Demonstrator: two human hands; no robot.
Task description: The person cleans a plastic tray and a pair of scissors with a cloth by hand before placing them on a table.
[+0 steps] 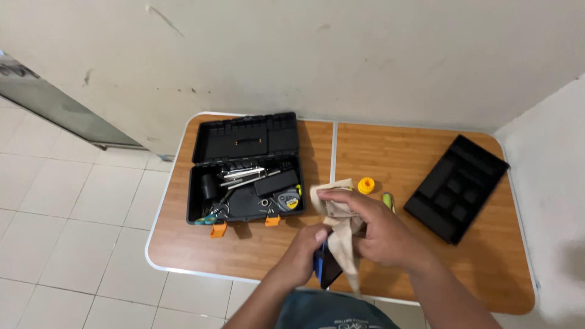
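The left hand gripped a dark blue-edged tool. The right hand pinched a beige cloth around it, the open toolbox lying at ten o'clock.

Single head-mounted view, looking steeply down from above at the surface, close over both hands.

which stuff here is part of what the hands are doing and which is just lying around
In hand:
- left hand grips a dark blue-edged tool
- right hand presses a beige cloth over it

Lying about:
- open black toolbox with tools inside
- black tray insert
- yellow round piece
- green-handled tool
- wooden folding table
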